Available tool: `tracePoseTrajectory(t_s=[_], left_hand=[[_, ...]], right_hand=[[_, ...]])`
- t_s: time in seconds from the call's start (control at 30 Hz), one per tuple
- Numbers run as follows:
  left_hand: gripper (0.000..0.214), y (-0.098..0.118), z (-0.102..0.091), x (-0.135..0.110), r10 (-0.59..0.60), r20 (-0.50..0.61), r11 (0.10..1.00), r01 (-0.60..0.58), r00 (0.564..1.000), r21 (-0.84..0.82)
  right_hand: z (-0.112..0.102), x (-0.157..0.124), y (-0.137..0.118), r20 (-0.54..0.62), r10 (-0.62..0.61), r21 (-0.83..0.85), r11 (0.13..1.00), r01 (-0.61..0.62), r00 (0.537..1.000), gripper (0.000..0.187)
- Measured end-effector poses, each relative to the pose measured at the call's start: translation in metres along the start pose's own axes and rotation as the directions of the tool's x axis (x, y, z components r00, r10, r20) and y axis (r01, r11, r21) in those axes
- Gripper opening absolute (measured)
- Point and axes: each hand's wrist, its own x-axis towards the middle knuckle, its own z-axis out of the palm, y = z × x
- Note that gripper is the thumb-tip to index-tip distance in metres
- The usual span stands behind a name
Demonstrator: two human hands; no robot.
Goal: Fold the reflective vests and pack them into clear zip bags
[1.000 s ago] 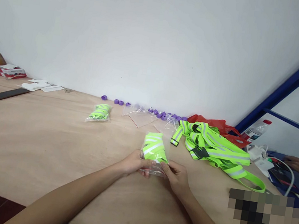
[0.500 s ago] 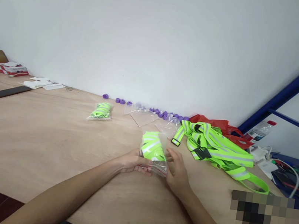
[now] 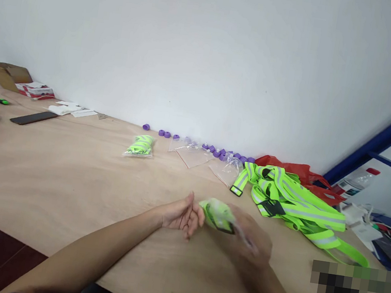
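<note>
My right hand point(image 3: 253, 238), smeared by motion, grips a clear zip bag point(image 3: 220, 215) with folded neon-green reflective strap inside. The bag is tilted, its top edge towards my right palm. My left hand point(image 3: 183, 215) is close on its left side, palm turned up, fingers loosely curled and apart, with nothing in them. Whether its fingertips touch the bag I cannot tell. Farther back on the table lies another filled bag point(image 3: 140, 145) of green strap. To the right is a heap of loose green reflective straps point(image 3: 293, 205) with black buckles.
Clear bags point(image 3: 194, 155) and purple caps point(image 3: 222, 154) lie along the wall, by a red plastic bag point(image 3: 288, 167). A bottle point(image 3: 359, 183) and cables are at right. A cardboard box point(image 3: 7, 75), papers point(image 3: 70, 109), a dark flat bar point(image 3: 34, 117) and a green cutter point(image 3: 0, 100) are at left.
The filled bag has passed from my left hand to my right hand and tilted over. My left hand has let go. The view has turned slightly left.
</note>
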Motion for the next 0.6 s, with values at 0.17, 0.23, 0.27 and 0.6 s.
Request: tracePoseTrajectory(t_s=[0.17,0.23,0.27,0.6], left_hand=[[0.069,0.002,-0.003,0.004,0.25,-0.188,0.968,-0.25,0.95,0.023],[0.064,0.001,-0.001,0.007,0.286,-0.249,0.958,-0.282,0.925,0.055],[0.063,-0.001,0.001,0.008,0.301,-0.274,0.954,-0.291,0.913,0.078],[0.065,-0.009,0.008,0.009,0.306,-0.309,0.944,-0.247,0.9,0.217]], right_hand=[[0.003,0.003,-0.012,-0.3,0.38,0.194,0.922,-0.335,0.875,0.039],[0.009,0.006,-0.019,-0.185,0.414,0.251,0.897,-0.364,0.892,0.04],[0.013,0.007,-0.022,-0.106,0.413,0.265,0.888,-0.375,0.904,0.04],[0.025,0.009,-0.024,0.209,0.482,0.363,0.769,-0.525,0.851,0.04]])
